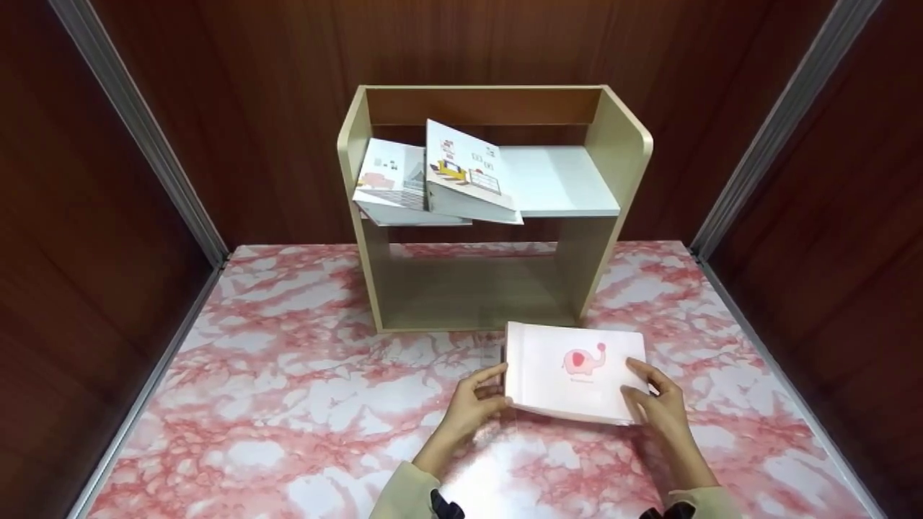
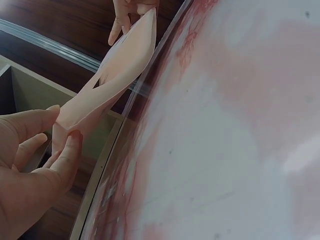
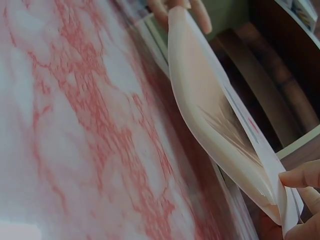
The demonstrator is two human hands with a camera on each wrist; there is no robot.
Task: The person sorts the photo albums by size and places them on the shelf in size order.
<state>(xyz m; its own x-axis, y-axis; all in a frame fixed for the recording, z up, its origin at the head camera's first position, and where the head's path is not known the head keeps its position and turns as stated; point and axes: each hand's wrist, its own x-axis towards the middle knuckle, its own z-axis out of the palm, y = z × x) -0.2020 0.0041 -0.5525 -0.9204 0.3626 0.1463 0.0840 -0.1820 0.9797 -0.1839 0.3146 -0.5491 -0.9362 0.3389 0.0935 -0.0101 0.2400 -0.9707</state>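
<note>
In the head view a pale pink book [image 1: 548,371] with a pink elephant on its cover is held in front of the shelf, at its lower right. My left hand [image 1: 472,404] pinches the book's left edge between thumb and fingers. At the right edge my right hand [image 1: 663,404] grips it, thumb and a finger on the cover. The left wrist view shows the book [image 2: 107,90] raised off the table, its spine end between the left hand's [image 2: 40,165] fingertips. In the right wrist view, a gap opens between cover and back, and the right hand [image 3: 305,195] pinches the corner.
A small two-level wooden shelf [image 1: 606,267] stands at the back. Books with white covers [image 1: 389,169] lie at its upper left, and a thicker book [image 1: 465,173] leans beside them. Dark wood panels [image 1: 94,288] enclose the pink marbled table [image 1: 288,404] on three sides.
</note>
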